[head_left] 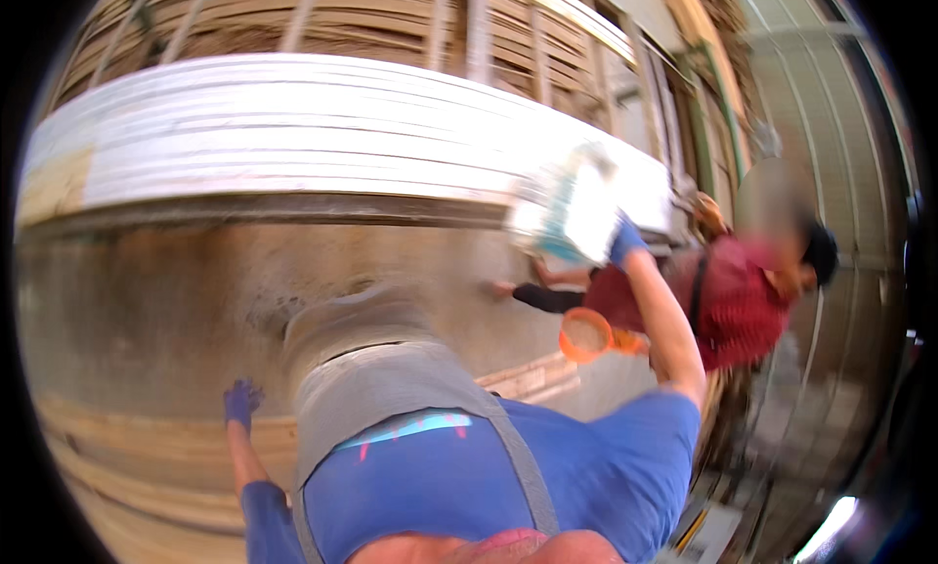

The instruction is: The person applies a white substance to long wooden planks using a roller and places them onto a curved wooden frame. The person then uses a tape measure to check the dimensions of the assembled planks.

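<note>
My right hand (627, 241), in a blue glove, is raised at the right with its fingers closed on a clear plastic container (562, 212). The container is smeared by motion; it has a white side and a blue-green tint, and its exact kind does not show. It is held up in front of the right end of a stack of long white boards (293, 124). Low at the far left hangs my left hand (242, 403), also gloved in blue, its fingers apart and holding nothing. A grey apron (391, 378) covers my front.
Close on the right, a person in a red checked shirt (733, 300) leans in, an orange bucket (584, 335) beside them. Behind the white boards, stacked wooden slats (371, 17) stand behind upright bars. Long timbers (166, 456) lie at lower left on the concrete floor (147, 300).
</note>
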Motion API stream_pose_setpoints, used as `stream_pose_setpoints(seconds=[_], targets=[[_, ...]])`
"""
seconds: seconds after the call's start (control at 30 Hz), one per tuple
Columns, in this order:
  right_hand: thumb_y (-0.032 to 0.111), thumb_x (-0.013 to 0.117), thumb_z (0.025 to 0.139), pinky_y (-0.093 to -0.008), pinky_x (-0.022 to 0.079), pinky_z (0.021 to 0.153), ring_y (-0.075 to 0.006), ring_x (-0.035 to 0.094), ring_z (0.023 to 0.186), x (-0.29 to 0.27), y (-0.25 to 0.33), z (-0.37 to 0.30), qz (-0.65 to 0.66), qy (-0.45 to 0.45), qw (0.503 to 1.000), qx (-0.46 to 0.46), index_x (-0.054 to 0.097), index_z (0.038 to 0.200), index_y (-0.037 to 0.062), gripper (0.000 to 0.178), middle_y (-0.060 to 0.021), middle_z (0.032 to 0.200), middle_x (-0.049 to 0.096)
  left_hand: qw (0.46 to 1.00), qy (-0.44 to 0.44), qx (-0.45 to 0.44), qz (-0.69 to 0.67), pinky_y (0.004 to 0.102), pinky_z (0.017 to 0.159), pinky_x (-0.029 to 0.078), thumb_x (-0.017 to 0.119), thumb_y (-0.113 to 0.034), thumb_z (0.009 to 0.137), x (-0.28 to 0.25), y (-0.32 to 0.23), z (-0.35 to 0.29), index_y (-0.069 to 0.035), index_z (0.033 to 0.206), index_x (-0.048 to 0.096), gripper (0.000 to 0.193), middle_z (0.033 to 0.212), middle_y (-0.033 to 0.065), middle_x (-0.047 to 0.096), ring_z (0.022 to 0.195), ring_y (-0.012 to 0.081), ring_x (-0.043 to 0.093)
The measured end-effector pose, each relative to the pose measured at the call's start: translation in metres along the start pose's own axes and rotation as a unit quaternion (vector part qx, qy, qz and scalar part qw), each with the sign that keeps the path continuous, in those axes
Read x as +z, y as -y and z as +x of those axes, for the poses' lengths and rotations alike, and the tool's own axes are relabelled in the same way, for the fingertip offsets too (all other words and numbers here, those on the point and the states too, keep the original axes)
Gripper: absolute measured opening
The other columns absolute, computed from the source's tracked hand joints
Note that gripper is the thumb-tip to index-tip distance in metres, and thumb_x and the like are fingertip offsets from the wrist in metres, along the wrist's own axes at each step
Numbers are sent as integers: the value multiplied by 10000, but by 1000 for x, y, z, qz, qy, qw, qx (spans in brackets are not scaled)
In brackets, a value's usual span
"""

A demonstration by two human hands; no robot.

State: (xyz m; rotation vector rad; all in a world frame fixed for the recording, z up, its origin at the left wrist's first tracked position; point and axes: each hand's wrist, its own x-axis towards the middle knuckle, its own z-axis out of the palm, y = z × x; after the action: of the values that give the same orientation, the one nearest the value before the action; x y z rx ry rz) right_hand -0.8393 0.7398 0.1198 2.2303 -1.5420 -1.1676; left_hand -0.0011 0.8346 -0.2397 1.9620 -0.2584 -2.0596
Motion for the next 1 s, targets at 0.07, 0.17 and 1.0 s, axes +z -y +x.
stream_pose_setpoints(seconds=[0.07,0.17,1.0], targets=[[273,434,909,-448,297,1084,-209,424,1287,50,-30,-65,-92,17,995,-40,500,1327,124,448,-66,1390,486,970,149,-38,-190,511,910,451,428,-255,917,-29,22,17,-104,1226,521,357,1357,114,468,1161,352,516],[270,413,941,-416,289,1109,-225,395,1316,74,-45,-92,-166,102,980,39,412,1395,103,484,-76,1420,447,997,-4,53,-60,367,633,519,476,-339,936,17,-10,-12,-78,1119,549,327,1015,141,655,795,265,664],[355,417,988,-402,323,1097,-245,428,1275,-542,345,513,798,-21,534,-277,326,1424,82,522,-100,1407,429,906,-135,-37,-398,319,430,400,524,-199,932,-231,52,-76,-36,926,592,177,743,169,664,556,244,644]])
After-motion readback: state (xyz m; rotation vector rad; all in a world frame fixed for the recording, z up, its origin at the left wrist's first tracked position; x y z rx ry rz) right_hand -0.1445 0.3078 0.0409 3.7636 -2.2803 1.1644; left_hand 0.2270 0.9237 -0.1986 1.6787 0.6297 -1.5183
